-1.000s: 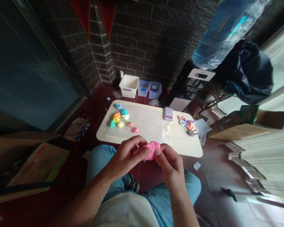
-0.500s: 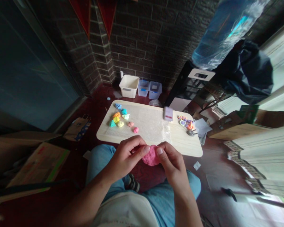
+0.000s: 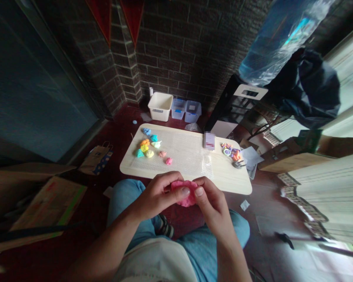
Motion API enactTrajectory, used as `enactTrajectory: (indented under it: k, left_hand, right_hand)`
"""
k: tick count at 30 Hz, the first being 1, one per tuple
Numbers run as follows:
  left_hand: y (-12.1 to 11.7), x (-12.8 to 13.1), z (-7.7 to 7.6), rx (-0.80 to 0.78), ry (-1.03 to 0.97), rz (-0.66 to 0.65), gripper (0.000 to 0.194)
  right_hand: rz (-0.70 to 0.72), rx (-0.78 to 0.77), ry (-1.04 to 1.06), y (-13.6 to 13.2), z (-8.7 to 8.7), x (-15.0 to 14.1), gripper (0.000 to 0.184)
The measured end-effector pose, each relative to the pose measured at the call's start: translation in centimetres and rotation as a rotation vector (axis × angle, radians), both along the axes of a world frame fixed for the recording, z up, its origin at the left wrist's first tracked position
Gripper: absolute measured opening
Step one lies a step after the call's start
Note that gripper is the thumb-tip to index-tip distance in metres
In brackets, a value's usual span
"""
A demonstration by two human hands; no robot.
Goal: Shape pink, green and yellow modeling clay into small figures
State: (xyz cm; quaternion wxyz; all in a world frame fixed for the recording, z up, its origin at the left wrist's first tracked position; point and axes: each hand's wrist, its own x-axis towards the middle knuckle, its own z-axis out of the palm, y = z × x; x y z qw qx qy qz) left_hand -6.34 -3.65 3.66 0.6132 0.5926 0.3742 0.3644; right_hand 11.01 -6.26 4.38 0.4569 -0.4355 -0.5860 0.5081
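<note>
A flattened piece of pink modelling clay (image 3: 186,199) with an uneven rim is held between my two hands, above my lap and just short of the table's near edge. My left hand (image 3: 162,192) grips its left side, the thumb lying across the face of the clay. On the right side my right hand (image 3: 211,199) pinches the edge between thumb and bent fingers. Beyond them, on the pale table (image 3: 229,182), a small pink lump (image 3: 168,161) and a paler pink lump (image 3: 162,154) rest on a bubble-wrap sheet (image 3: 185,152).
Several coloured clay lumps (image 3: 145,148) lie at the table's left. A small box (image 3: 209,141) stands near its back edge, and small clay shapes (image 3: 235,155) lie at the right. Behind are a white bin (image 3: 160,111) and a water dispenser (image 3: 232,102). Cardboard boxes flank the table.
My left thumb has slid right, farther over the clay's face. The clay now shows more on the left, its left edge reaching into my left hand. The things on the table stay put.
</note>
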Motion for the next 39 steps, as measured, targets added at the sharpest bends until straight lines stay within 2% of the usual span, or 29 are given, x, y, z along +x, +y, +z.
enactTrajectory:
  k: [5,13,19,31,33,39]
  left_hand:
    - [0.0,0.2,-0.8,-0.031,-0.044,0.049,0.033]
    - [0.2,0.4,-0.8,0.003,-0.051,0.069,0.034]
    - [0.2,-0.1,-0.6,0.018,0.027,-0.007,0.033]
    - [0.4,-0.3,-2.1,-0.142,-0.156,-0.088,0.026]
    - [0.5,-0.3,-1.9,-0.17,-0.19,-0.078,0.023]
    - [0.6,-0.1,-1.2,-0.191,-0.182,-0.007,0.025]
  right_hand:
    - [0.133,-0.099,0.039,0.1,-0.3,0.2,0.027]
    - [0.003,-0.088,0.082,0.0,-1.4,-0.6,0.034]
    - [0.089,-0.135,0.108,0.5,-1.0,0.3,0.04]
    - [-0.136,-0.089,0.094,0.8,-1.8,0.2,0.042]
    - [-0.102,-0.108,0.107,0.7,-1.9,0.3,0.042]
    - [0.144,-0.197,0.16,0.6,-1.2,-0.1,0.029]
